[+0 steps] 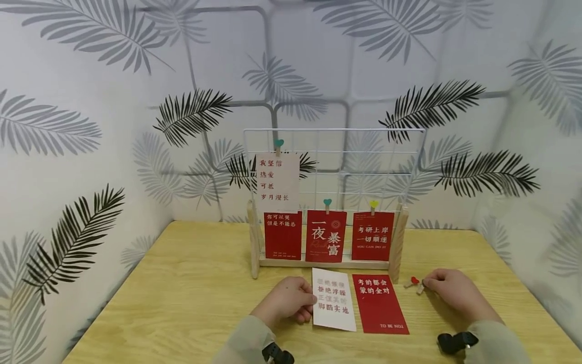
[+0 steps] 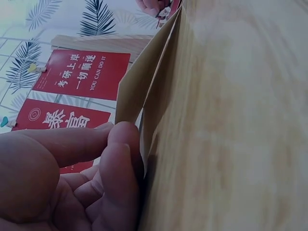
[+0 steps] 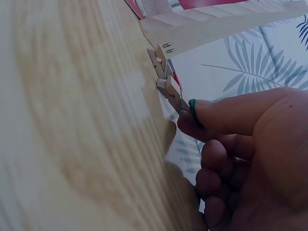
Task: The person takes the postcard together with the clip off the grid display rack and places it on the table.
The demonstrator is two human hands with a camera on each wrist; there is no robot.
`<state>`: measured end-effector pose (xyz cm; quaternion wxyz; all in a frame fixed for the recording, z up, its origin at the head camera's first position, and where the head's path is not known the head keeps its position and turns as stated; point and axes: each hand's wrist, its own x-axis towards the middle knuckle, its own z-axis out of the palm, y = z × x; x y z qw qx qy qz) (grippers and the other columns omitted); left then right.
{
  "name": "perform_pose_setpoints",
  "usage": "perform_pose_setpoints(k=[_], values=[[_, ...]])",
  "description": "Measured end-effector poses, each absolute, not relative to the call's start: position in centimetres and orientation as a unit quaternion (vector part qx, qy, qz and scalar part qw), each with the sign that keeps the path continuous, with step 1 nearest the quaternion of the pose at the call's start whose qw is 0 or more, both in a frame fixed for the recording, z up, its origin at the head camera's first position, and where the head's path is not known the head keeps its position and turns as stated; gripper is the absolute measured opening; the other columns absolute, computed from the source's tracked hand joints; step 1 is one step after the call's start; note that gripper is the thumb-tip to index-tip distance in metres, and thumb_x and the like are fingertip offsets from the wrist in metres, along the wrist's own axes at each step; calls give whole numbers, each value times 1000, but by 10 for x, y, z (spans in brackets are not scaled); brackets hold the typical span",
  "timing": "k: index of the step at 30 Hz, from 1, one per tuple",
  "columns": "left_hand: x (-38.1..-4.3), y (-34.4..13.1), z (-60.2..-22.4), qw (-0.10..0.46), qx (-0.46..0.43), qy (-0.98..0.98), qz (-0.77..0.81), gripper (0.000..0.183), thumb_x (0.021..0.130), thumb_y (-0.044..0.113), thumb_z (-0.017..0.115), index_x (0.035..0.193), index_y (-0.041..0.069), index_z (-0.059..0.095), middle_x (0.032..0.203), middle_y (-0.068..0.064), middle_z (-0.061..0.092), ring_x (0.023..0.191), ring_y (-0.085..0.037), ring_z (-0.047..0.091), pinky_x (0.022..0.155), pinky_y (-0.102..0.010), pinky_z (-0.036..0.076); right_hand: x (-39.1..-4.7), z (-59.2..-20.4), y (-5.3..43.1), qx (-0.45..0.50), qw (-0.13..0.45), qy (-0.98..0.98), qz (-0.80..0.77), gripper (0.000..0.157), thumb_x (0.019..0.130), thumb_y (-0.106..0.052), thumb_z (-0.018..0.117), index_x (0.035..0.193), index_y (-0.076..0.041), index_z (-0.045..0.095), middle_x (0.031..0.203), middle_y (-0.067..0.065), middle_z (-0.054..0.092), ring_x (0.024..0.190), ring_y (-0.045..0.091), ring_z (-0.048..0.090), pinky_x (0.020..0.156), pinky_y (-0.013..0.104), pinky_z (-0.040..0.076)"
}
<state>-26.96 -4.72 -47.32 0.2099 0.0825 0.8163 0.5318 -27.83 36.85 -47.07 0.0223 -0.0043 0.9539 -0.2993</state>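
Observation:
Near the table's front, my left hand [image 1: 289,302] pinches the left edge of a white card [image 1: 335,316] with red and grey lettering. Seen from the left wrist, thumb and finger [image 2: 126,139] meet at the card's edge, lifted slightly off the wood. To its right lies a red card [image 1: 382,308] with white lettering. My right hand [image 1: 456,293] pinches the teal-topped end of a small wooden clothespin [image 3: 174,94] between thumb and index finger, low over the table. Just beyond it lies another wooden clothespin [image 3: 158,61], with a red heart [image 1: 415,279].
Behind the cards stands a white wire grid [image 1: 336,130] on a wooden stand [image 1: 254,242]. A white card [image 1: 278,182] hangs there by a teal heart clothespin [image 1: 279,144], above red cards, including one [image 1: 373,242] under a yellow heart clothespin [image 1: 374,204]. A leaf-patterned wall closes the back.

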Motion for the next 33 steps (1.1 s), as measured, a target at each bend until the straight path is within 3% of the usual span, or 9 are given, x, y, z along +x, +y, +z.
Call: perform_pose_setpoints(k=[15,33], values=[[-272,-48,-474,213,76,821,525,9,95,9,70,93,5,63,76,-11,69,55,-16,62,47,-25,51,-283,-476,366,5,4,960,-281,20,96,-27,65,92,-10,75,91,6,69,76,19,51,67,37,41],[-269,-44,-467,210,86,834,504,8,96,13,69,93,7,65,77,-9,68,55,-16,62,48,-26,52,-283,-474,368,22,23,957,-289,24,97,-30,64,100,-8,73,95,6,68,81,22,54,70,38,42]])
